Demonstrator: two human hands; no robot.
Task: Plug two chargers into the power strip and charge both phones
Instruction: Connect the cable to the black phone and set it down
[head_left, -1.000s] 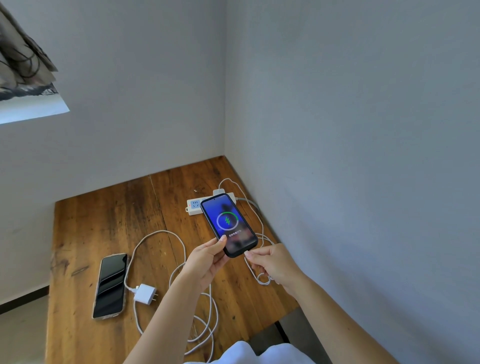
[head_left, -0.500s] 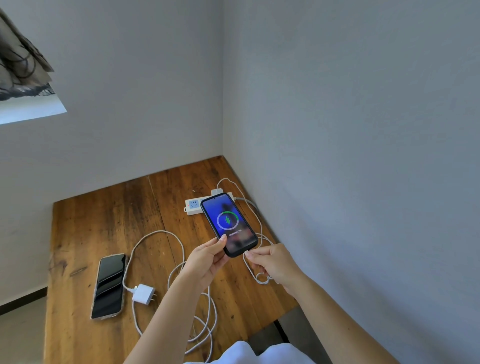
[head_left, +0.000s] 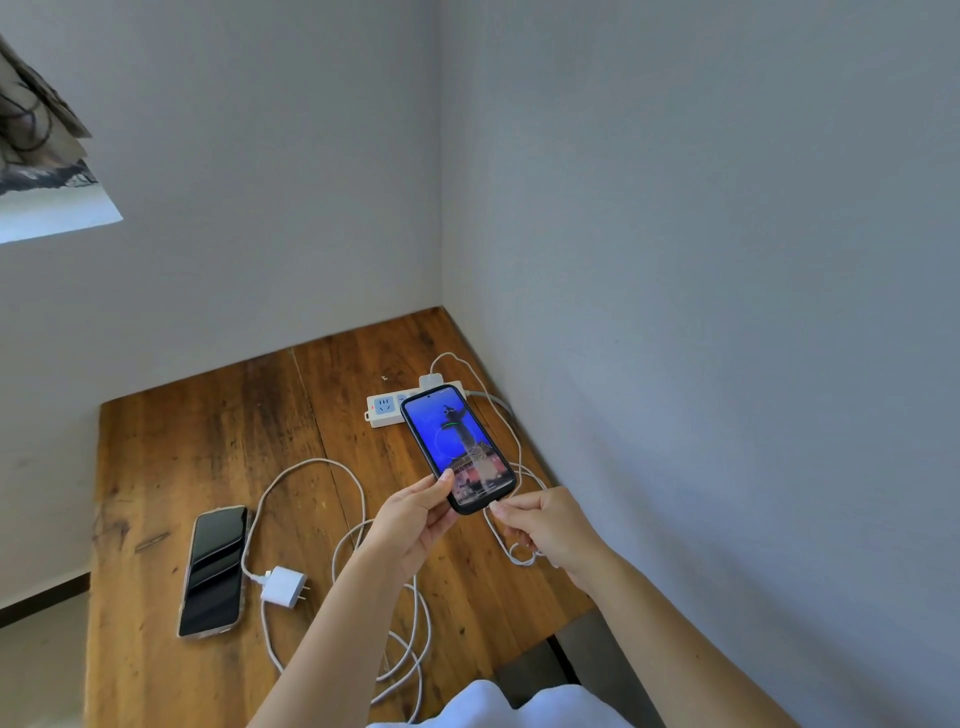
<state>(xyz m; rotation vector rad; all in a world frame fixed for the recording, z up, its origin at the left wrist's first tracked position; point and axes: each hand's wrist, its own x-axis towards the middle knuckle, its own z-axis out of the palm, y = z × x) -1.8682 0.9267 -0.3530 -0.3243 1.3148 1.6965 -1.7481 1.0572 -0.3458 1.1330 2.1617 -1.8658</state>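
Both hands hold one phone (head_left: 458, 448) above the table (head_left: 171, 447): left hand (head_left: 415, 519) pinches its lower edge, right hand (head_left: 545, 525) grips the cable (head_left: 498, 538) at its bottom. Power strip (head_left: 387, 409) lies at 12 o'clock from it, second phone (head_left: 215, 569) and loose charger (head_left: 283, 587) at 8 o'clock.

Wooden table (head_left: 171, 447), set in wall corner. Bearing power strip (head_left: 383, 410), dark phone (head_left: 214, 570), unplugged charger (head_left: 283, 587), loose white cables (head_left: 311, 465).

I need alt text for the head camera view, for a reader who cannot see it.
Two bare hands hold a lit black-cased phone over a wooden table: the left hand grips its edge, the right hand pinches the white cable at its base. A dark phone and an unplugged white charger lie left of them; a white power strip sits behind.
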